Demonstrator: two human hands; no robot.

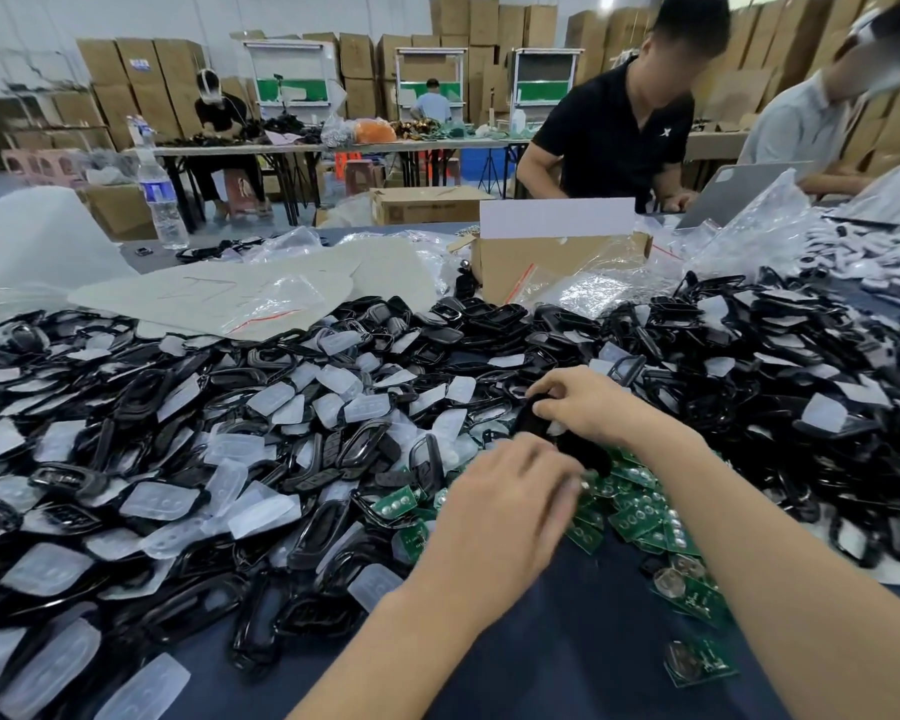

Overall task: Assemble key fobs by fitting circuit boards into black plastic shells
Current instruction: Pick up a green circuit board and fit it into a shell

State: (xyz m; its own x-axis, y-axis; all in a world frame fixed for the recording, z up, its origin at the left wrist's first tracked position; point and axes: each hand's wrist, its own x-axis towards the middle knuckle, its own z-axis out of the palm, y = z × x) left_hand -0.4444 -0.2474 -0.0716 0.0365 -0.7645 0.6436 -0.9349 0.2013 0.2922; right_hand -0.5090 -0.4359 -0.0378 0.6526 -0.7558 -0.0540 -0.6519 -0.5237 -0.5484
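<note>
Right hand (588,407): fingers curled round a black plastic shell (552,431), held just above the heap
Left hand (505,504): palm down, fingertips over the circuit boards (640,517); blurred, so I cannot tell whether it pinches one
Boards: green, in a loose heap under both hands; a few strays lie on bare cloth nearer the person
Cardboard box (531,267): far side of the table, white flap raised; clear plastic bags (593,288) drape its front; inside hidden
Shell pile (292,356): black shells mixed with translucent button pads (274,400), spread from left to right
Open room: bare blue table (567,657) between the forearms
Water bottle (162,200): upright, far left
</note>
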